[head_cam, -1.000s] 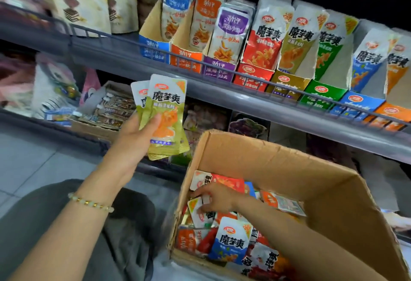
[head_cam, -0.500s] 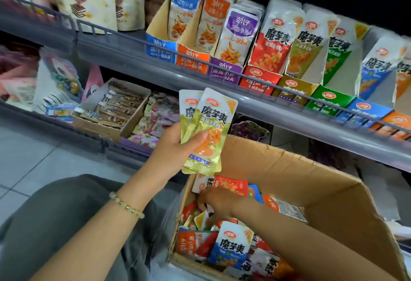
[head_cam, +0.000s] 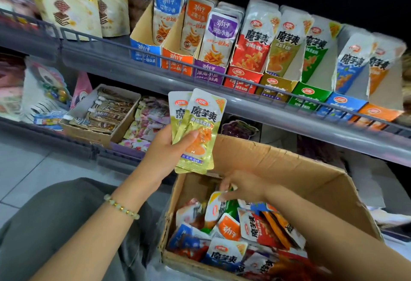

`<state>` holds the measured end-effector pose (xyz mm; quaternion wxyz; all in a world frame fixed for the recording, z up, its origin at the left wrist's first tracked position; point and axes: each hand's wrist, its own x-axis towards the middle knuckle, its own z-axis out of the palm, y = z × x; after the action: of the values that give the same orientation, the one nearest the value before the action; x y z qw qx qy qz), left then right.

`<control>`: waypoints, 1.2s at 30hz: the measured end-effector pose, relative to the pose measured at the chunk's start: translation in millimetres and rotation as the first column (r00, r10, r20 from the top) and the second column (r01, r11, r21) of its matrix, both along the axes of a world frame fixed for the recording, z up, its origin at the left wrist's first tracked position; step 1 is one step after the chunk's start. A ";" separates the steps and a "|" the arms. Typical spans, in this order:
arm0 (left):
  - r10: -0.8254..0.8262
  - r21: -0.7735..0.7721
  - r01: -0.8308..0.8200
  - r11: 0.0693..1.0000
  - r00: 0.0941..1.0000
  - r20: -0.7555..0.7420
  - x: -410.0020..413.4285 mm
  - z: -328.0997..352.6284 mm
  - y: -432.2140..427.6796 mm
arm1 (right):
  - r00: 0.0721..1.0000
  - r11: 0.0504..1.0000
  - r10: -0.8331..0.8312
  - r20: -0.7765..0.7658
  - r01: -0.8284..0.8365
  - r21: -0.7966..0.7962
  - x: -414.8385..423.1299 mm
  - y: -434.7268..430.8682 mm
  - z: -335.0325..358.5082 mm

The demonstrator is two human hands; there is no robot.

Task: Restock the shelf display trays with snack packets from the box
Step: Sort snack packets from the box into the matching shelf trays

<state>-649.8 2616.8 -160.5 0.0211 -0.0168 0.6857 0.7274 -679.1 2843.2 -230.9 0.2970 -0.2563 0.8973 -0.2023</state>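
Centre frame, the left hand grips fanned gold packets, thumb across them, above the box at lower right. The right hand is down among its loose packets; blur hides its grip.

Blue-and-cream wafer bags stand upper left; below them lies a cardboard tray of brown sachets.

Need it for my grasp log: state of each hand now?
Left hand: holding gold packets.
Right hand: in the box, fingers at loose packets; grip cannot be told.
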 end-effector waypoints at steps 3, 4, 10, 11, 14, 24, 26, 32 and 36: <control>0.030 0.046 -0.029 0.999 0.999 -0.014 -0.9 1.4 1.3 | 0.951 0.896 -0.309 0.019 0.298 -0.328 4.6 35.6 29.3; 0.039 0.057 -0.038 0.998 0.999 -0.017 -1.0 1.6 2.4 | 0.907 0.797 -0.409 0.100 0.408 -0.445 9.2 45.7 39.7; 0.052 0.096 -0.051 0.994 0.999 -0.009 -1.7 -2.0 14.6 | 0.711 0.382 -0.542 0.448 0.683 -0.622 43.5 92.1 67.6; 0.044 0.108 -0.044 0.993 0.999 0.002 -1.3 -4.3 17.6 | 0.677 0.327 -0.559 0.479 0.711 -0.622 49.7 96.9 63.8; 0.013 0.125 -0.016 0.992 1.000 0.025 2.4 -6.9 30.0 | 0.616 0.249 -0.554 0.560 0.764 -0.595 71.0 101.3 53.3; -0.142 -0.170 0.126 0.977 0.986 -0.083 17.3 18.9 109.3 | 0.540 -0.105 -0.580 0.610 0.693 -0.713 74.3 89.4 87.4; -0.212 -0.149 0.198 0.969 0.974 -0.083 18.5 20.3 131.5 | 0.581 -0.072 -0.563 0.588 0.674 -0.735 71.7 79.1 95.5; -0.372 -0.216 0.342 0.914 0.921 -0.114 8.1 18.6 176.3 | 0.549 -0.031 -0.691 0.470 0.627 -0.778 66.7 71.1 90.1; -0.499 -0.316 0.449 0.836 0.862 -0.094 5.4 24.0 188.8 | 0.482 -0.126 -0.661 0.574 0.684 -0.719 67.0 88.4 85.9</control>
<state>-644.5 2805.6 -136.6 0.1392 0.2141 0.7643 0.5921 -612.1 2931.6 -145.0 -0.0388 0.1251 0.6089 -0.7823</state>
